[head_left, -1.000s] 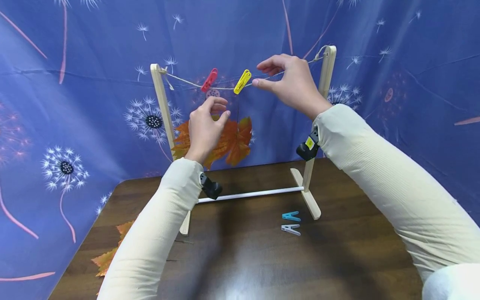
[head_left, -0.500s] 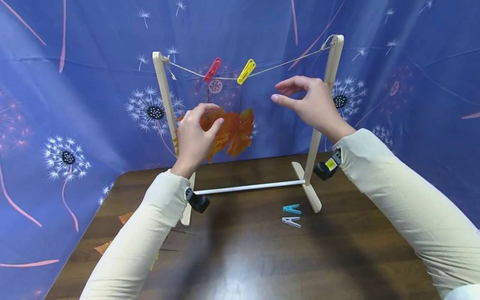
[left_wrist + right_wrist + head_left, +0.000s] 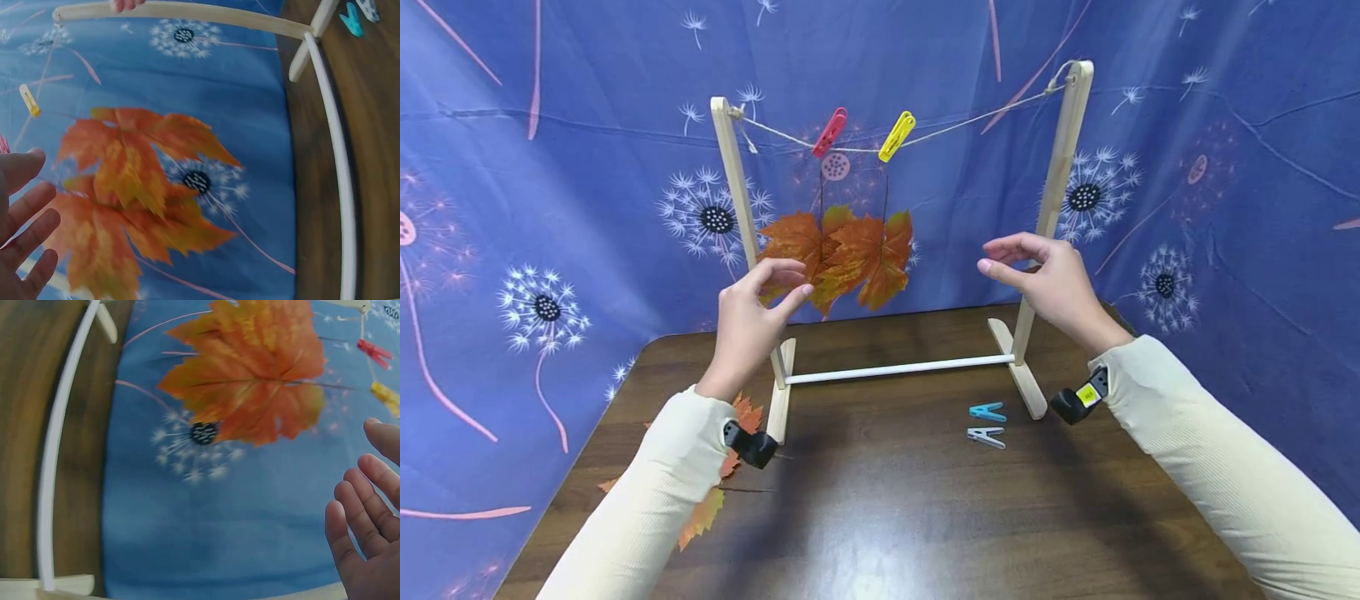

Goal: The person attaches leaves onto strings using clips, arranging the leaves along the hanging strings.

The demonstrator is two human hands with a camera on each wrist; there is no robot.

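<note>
Two orange artificial maple leaves hang by their stems from a string. A red clothespin clips the left leaf, and a yellow clothespin clips the right leaf. My left hand, fingers loosely bent and holding nothing, is in front of the left leaf's lower edge in the head view. To the right of the leaves, near the right post, my right hand hangs in the air with nothing in it. In the right wrist view its fingers are spread apart.
The string is tied between two wooden posts, joined low down by a white rod. A blue clothespin and a white clothespin lie on the brown table. More leaves lie partly under the left forearm.
Both hands have come down and apart, away from the string and clothespins. The hanging leaves show more fully, and leaves on the table by the left forearm are more visible.
</note>
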